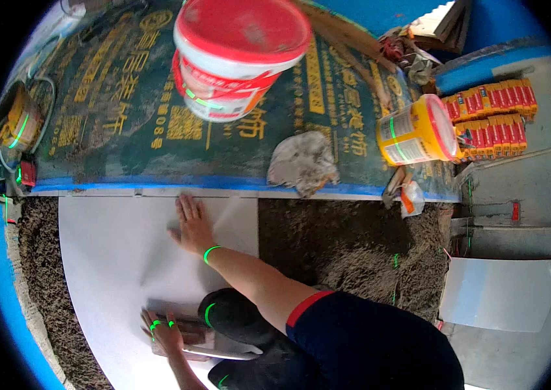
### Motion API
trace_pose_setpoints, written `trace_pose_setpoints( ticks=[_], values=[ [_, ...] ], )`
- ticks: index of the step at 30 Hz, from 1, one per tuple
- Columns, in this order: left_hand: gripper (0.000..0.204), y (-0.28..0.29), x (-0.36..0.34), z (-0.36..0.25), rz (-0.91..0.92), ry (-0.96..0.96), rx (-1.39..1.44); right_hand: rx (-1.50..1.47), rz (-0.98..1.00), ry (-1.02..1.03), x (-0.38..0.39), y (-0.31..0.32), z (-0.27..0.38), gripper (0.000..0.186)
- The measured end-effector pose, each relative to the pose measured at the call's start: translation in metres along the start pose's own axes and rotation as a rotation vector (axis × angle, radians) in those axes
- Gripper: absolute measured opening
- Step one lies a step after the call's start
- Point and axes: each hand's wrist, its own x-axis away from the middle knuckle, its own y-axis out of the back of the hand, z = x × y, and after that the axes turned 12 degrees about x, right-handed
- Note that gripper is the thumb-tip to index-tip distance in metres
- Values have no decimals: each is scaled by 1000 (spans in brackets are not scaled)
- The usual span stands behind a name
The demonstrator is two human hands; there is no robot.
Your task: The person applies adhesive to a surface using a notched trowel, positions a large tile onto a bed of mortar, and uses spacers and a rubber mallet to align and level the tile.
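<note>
Left hand (pixel 163 330) is wrapped around a trowel (pixel 191 338) lying on the big white floor tile (pixel 113 260), while my right hand (pixel 191 224) presses flat, fingers spread, near its far edge. The tile looks heavy, stiff, slick and chippy, so I'd grip opposite edges.

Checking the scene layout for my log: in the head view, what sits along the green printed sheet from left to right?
Coil of yellow tape → white bucket with red lid → crumpled grey rag → yellow tub on its side → stacked orange-and-red packets.
</note>
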Motion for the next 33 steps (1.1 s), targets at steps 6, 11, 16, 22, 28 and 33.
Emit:
trace_pose_setpoints(
  ticks=[6,11,16,22,28,33],
  values=[
    [86,-136,170,9,-221,199,200,-177,426,12,130,2,-85,73],
    [87,-169,189,-2,-270,300,213,-317,566,-157,243,95,-210,55],
    [89,-193,140,38,-212,190,60,-220,727,-573,306,151,-370,29],
    [93,-97,11,45,331,231,386,162,422,-419,385,171,-511,44],
    [70,-95,20,102,319,335,-44,281,475,-204,534,183,-494,35],
    [63,-31,-3,153,616,66,-444,-184,428,-717,543,189,-451,38]
  ],
)
